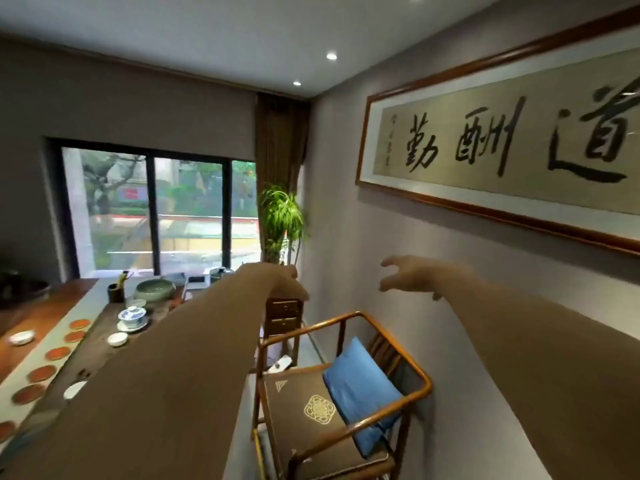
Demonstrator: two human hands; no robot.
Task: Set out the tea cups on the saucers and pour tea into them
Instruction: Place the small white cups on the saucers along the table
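Framed calligraphy (502, 143) fills the right wall; window (156, 209) at the far end. Long wooden tea table (41, 317) far left, chair (346, 386) with blue cushion (360, 382) lower centre. Both arms stretch out mid-air over the chair, well apart from the table. Right hand (412, 277): fingers spread and curled, wide open, holding nothing. Left hand (287, 282): turned away, fingers hidden, can't tell its grip. On the table: row of red-brown saucers (57, 353), all bare. White tea cups (117, 339) sit beside them on the wood. Lidded blue-and-white brewing cup (132, 317) just behind.
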